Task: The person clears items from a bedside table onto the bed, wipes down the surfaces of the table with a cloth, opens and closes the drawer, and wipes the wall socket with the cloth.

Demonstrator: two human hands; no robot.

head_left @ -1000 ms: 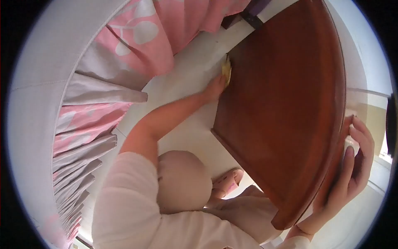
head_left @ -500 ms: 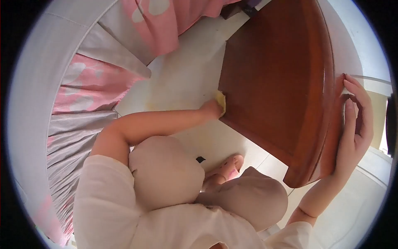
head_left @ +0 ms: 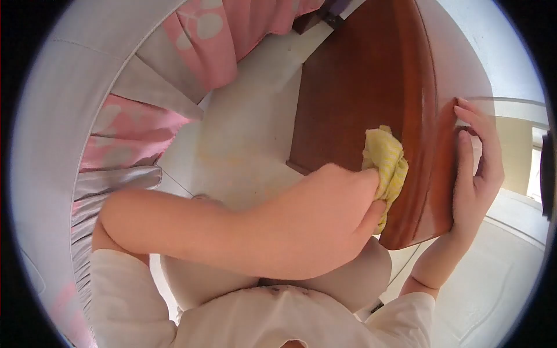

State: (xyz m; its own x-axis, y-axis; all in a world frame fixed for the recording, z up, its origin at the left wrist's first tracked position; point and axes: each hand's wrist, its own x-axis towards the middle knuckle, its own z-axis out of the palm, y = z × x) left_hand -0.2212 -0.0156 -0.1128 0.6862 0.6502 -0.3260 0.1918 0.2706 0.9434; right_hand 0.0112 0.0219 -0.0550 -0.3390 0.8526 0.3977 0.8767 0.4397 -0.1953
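A yellow-and-white striped cloth (head_left: 390,165) is bunched in my left hand (head_left: 348,200), whose fingers close around it. The cloth presses against the reddish-brown side panel of a wooden cabinet (head_left: 342,93), close to its moulded top edge. My right hand (head_left: 480,156) rests on the cabinet's glossy top at the right. Its thumb and fingers are apart and bent, the tips touching the wood, with nothing held. My left forearm crosses in front of my knees and hides part of them.
To the left stands a bed edge (head_left: 75,87) with a pink and grey gathered skirt (head_left: 136,122). Pale floor tiles (head_left: 249,116) lie between bed and cabinet. A white panelled surface (head_left: 499,272) is on the right, and a dark object sits at the far back.
My left hand has moved the cloth from the panel's lower edge up and right to near the cabinet's top edge. My right hand stays on the top.
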